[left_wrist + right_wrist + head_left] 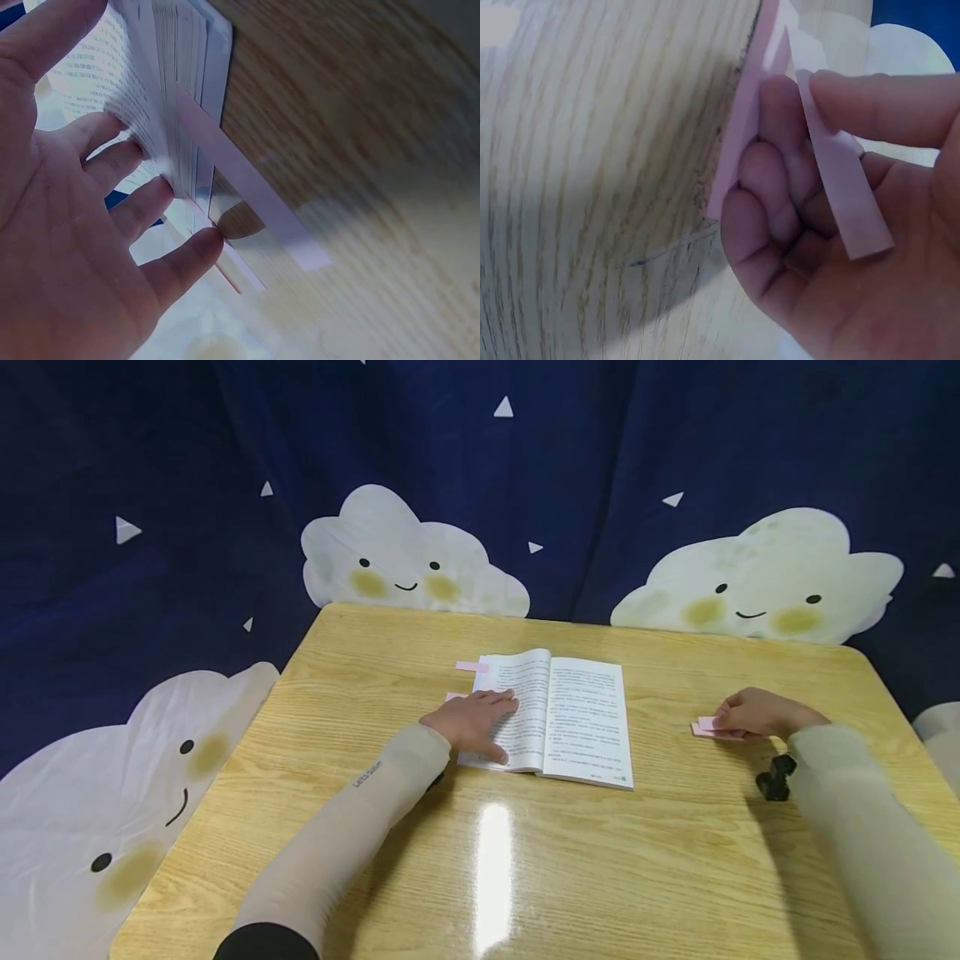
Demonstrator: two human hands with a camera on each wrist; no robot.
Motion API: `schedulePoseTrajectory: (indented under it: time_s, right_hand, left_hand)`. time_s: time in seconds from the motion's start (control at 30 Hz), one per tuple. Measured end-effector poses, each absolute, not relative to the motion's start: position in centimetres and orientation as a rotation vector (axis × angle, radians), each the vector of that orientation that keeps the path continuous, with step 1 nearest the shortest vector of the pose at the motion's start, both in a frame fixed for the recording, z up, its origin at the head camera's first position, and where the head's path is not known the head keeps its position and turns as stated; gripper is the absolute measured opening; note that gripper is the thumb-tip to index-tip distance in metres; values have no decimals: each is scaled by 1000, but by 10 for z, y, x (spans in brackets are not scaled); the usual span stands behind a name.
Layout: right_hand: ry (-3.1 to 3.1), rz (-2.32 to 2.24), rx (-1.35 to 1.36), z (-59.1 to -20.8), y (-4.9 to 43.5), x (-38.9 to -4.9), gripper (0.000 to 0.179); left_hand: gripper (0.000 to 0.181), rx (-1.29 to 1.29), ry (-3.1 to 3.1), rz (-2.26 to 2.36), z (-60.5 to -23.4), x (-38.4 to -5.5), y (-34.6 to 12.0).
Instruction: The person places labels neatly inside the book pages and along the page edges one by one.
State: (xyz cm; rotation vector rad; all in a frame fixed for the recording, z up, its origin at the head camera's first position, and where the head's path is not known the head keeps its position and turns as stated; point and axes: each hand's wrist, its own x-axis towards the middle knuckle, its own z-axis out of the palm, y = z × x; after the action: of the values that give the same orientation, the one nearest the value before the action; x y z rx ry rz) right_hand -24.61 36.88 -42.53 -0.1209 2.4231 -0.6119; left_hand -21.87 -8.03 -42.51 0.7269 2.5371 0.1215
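An open book [588, 718] lies on the table, its pages covered in print. My left hand [468, 722] rests on the left page with its fingers spread. Pink sticky tabs [467, 666] stick out past the book's left edge; the left wrist view shows one long tab [255, 187] close by my fingers. To the right of the book, my right hand [761, 714] pinches a narrow pink sticky strip [844, 180] by the thumb. Its other fingers are curled against a pink sticky-note pad [739, 142] at the table surface. Whether the strip's far end is free of the pad is unclear.
The wooden table [390, 652] has rounded corners and a bright reflection in front of the book. Behind it hangs a dark blue curtain [570, 460] with white clouds and triangles. A small black device [776, 777] sits at my right wrist.
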Motion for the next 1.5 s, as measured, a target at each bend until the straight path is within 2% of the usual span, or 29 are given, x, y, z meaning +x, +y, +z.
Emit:
schedulePoseTrajectory:
  time_s: [0.33, 0.87, 1.5]
  right_hand:
    - [2468, -668, -151, -423, 370, -241, 25]
    - [2524, -807, -221, -407, 330, -252, 28]
    - [2429, -1104, 55, -421, 296, -257, 37]
  left_hand:
    - [93, 732, 2541, 116, -427, -217, -78]
    - [93, 732, 2538, 104, -426, -216, -82]
    - [94, 733, 2544, 88, -425, -219, -78]
